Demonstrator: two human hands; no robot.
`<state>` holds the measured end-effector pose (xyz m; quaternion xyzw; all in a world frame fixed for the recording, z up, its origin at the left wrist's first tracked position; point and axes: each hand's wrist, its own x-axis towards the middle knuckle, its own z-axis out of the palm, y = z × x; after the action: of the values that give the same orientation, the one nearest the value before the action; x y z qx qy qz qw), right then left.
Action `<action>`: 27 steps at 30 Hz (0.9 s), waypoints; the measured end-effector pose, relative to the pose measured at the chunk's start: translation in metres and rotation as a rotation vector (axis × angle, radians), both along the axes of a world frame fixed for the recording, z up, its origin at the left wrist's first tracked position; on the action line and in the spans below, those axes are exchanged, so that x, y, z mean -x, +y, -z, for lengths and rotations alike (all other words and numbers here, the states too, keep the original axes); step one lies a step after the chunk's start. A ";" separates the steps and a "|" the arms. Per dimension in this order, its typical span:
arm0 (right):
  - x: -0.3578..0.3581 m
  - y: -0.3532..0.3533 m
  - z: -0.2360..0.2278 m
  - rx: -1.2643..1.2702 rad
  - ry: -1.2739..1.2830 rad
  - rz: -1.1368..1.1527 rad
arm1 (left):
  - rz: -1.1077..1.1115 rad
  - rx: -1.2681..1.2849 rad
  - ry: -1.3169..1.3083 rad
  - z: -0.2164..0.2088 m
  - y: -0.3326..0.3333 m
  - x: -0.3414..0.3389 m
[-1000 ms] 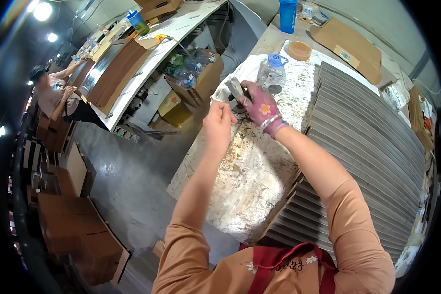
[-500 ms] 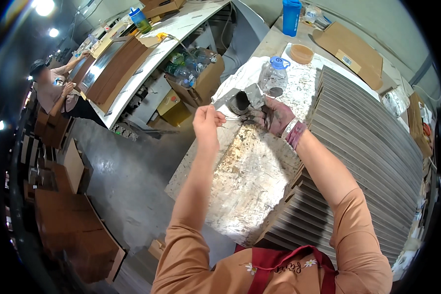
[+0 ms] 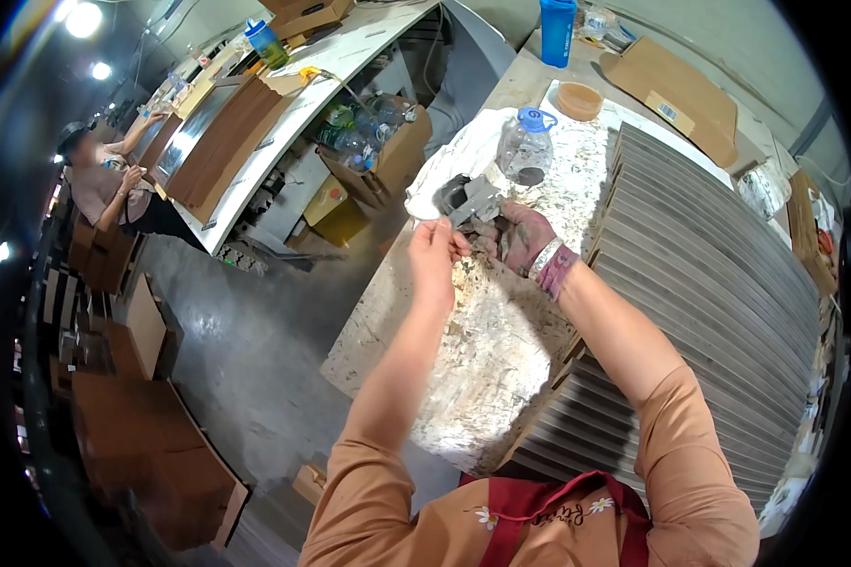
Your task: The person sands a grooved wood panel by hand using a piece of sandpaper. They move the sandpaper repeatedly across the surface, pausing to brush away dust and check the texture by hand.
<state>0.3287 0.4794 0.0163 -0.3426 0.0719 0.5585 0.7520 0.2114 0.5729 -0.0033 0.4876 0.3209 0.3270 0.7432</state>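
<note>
My right hand (image 3: 529, 241), in a stained maroon glove, is closed around a dark, round, hollow thing (image 3: 452, 195) smeared with grey; its kind is not clear. A grey flat piece (image 3: 482, 200) lies across its front, close to the gloved fingertips. My bare left hand (image 3: 433, 250) is pinched shut just below and to the left, against the grey piece's lower edge; what its fingertips grip is hidden. Both hands are above the near side of a paint-spattered worktable (image 3: 473, 369). Just beyond them stands a clear plastic jug (image 3: 526, 151) with a blue top.
Grey ribbed strips (image 3: 709, 265) lie in a wide row at right. Behind stand a round brown tub (image 3: 579, 101), a blue bottle (image 3: 558, 36) and flat cardboard (image 3: 671, 99). Left across the aisle, a person (image 3: 104, 180) works beside brown panels (image 3: 217, 142). A box of bottles (image 3: 378, 142) sits below that bench.
My left hand has moved right, closer to my gloved hand. The dark round thing has tilted, so its opening shows less, and the grey flat piece now covers its front.
</note>
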 end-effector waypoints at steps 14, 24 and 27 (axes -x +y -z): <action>0.004 -0.016 0.002 -0.151 -0.188 -0.148 | -0.150 -0.207 -0.006 -0.001 0.020 -0.004; -0.008 0.036 0.000 0.302 -2.011 0.188 | 0.010 -0.504 0.141 -0.010 0.013 -0.001; -0.020 0.043 -0.014 0.467 -2.021 0.074 | -0.011 -0.737 0.301 -0.023 0.006 0.003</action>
<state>0.3489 0.5229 0.0299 -0.7859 -0.4755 -0.0404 0.3932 0.2082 0.5792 0.0200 0.7623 0.2902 0.3491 0.4613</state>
